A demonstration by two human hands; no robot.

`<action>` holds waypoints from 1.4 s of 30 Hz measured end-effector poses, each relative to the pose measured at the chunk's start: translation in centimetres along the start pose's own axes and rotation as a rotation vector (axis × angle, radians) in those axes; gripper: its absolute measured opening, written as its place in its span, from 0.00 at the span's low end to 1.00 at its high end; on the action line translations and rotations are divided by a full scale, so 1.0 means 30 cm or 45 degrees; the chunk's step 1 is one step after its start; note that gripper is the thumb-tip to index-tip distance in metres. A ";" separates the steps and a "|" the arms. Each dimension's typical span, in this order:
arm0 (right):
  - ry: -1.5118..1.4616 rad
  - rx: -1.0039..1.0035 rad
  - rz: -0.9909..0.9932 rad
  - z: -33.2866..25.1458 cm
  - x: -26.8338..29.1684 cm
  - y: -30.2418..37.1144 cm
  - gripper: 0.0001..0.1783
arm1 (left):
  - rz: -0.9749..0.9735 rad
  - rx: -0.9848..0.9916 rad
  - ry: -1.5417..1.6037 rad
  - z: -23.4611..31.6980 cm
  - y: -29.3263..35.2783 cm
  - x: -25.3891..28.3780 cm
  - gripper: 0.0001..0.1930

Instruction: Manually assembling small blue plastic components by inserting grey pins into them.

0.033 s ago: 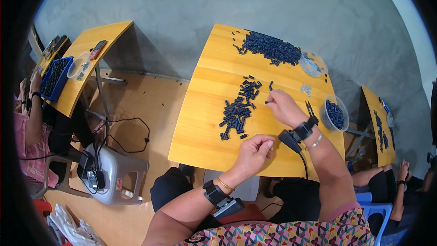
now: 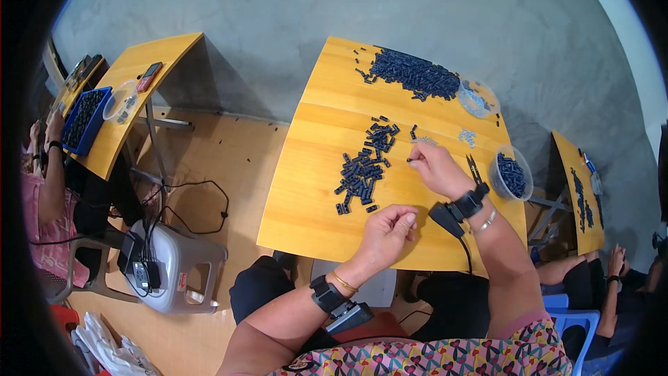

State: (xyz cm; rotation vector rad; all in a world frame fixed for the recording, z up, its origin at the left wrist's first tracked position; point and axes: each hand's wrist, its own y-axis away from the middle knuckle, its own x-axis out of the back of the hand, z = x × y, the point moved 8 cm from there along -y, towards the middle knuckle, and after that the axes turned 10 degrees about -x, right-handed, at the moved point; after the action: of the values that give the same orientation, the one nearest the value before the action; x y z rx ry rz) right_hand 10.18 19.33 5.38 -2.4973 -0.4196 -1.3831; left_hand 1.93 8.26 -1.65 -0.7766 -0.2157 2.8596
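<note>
My right hand [image 2: 440, 168] is above the middle of the wooden table [image 2: 299, 188], thumb and fingertips pinched on a small black cylindrical piece [image 2: 410, 161]. Close to its left lies a loose pile of black cylindrical pieces [image 2: 360, 175]. Some small silvery parts [image 2: 424, 141] lie just beyond the right hand. Nearer the front edge is my left hand [image 2: 387, 235], thumb pressed against curled fingers; anything inside them is hidden. Right of my right hand, black tweezers [image 2: 474, 168] rest beside a clear tub [image 2: 530, 182] holding black pieces.
A large heap of black pieces [image 2: 414, 73] covers the table's far side, beside a clear round container [image 2: 492, 106] with silvery parts. More silvery bits [image 2: 467, 138] lie between the containers. A cable [image 2: 467, 254] hangs from my right wrist device. People sit at tables on both sides.
My right hand and wrist have shifted very slightly to the right, showing more of the silvery parts beyond the hand. The left hand is nearly still.
</note>
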 end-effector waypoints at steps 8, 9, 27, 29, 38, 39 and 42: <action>-0.299 0.142 -0.098 -0.152 0.028 0.220 0.08 | 0.085 -0.014 0.378 -0.002 -0.018 0.017 0.11; -0.303 0.132 -0.097 -0.158 0.020 0.230 0.08 | 0.083 -0.003 0.378 0.003 -0.016 0.015 0.11; -0.429 0.108 0.156 -0.170 0.035 0.288 0.06 | 0.074 0.111 0.601 0.007 -0.005 0.017 0.09; -0.434 0.092 0.173 -0.172 0.036 0.289 0.06 | 0.073 0.125 0.620 0.006 -0.005 0.018 0.09; -0.422 0.169 0.208 -0.199 0.040 0.288 0.08 | 0.039 0.112 0.639 0.015 -0.003 0.006 0.10; -0.421 0.169 0.207 -0.197 0.042 0.285 0.08 | 0.038 0.108 0.627 0.015 -0.003 0.006 0.10; -0.304 0.270 0.210 -0.213 0.041 0.286 0.08 | 0.042 0.082 0.496 0.008 -0.003 0.018 0.09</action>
State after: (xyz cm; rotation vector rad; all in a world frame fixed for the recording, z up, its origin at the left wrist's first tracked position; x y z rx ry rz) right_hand 8.99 9.26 9.03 -2.4642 -0.3742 -0.9318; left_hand 1.37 8.44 -1.68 -1.3064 -0.0576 2.6565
